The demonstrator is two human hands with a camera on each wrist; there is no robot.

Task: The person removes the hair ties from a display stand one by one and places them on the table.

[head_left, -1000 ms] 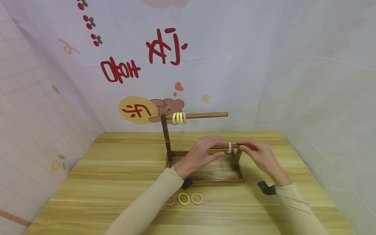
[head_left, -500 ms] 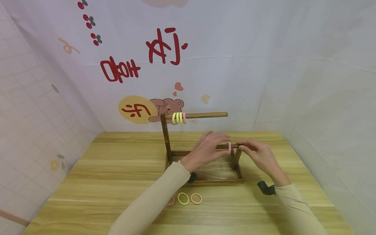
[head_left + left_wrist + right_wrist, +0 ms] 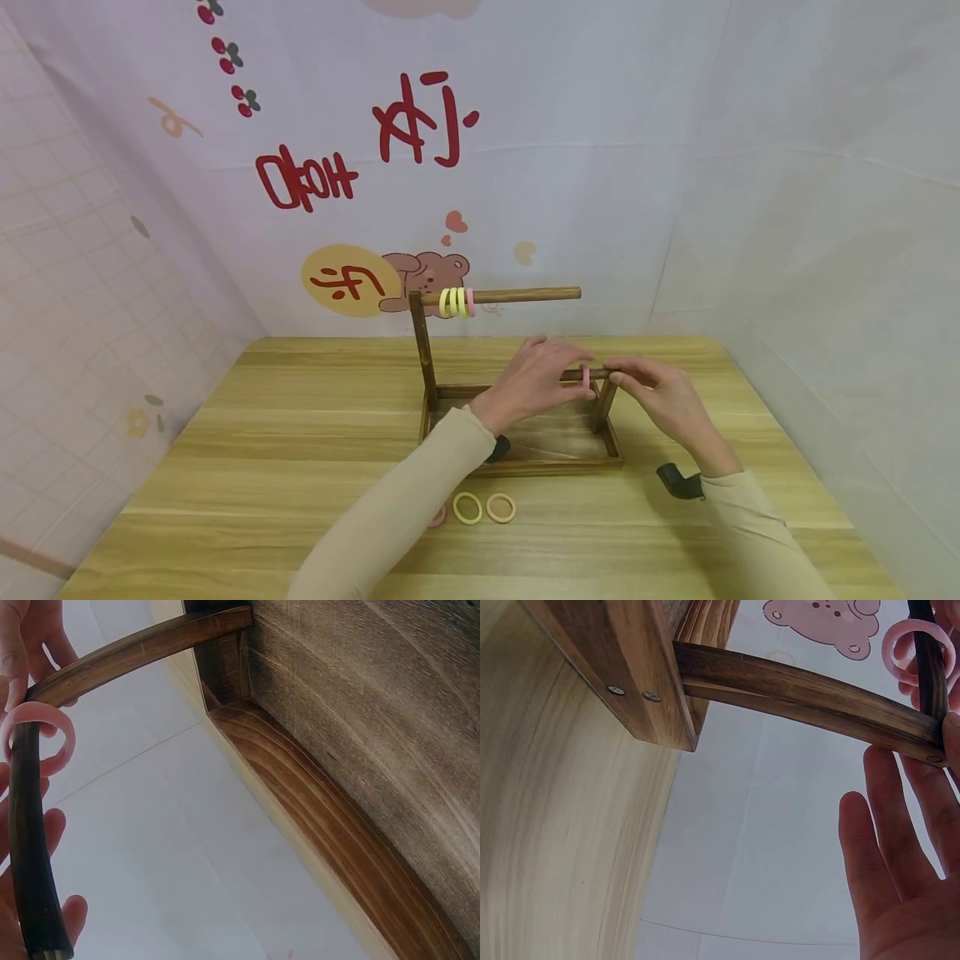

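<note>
- Pink ring (image 3: 586, 377), seen from the head, circles the wooden rack's (image 3: 555, 468) lower rod (image 3: 598, 373); left hand (image 3: 528, 383) curls there, whether pinching I can't tell
- Left wrist: positioning the ring, I'd guess; next wants a straight slide
- Right wrist: right hand (image 3: 911, 907) pinches the post's (image 3: 802, 688) rod end

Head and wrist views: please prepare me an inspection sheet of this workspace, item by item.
Surface: wood-grain table.
Job's things: wooden rack; upper rod bears three yellow rings and one pink ring, lower rod another pink ring; on the table lie a loose yellow ring, a peach ring and a loose pink ring, partly hidden by the left sleeve.
Clutter: nothing seen.
Hands: right hand holds the rack where lower rod and post meet; left hand is at the lower rod's pink ring, contact unclear; a dark piece at each wrist.
Cables: nothing seen.
Surroundings: pale backdrop with red characters and a bear print.
</note>
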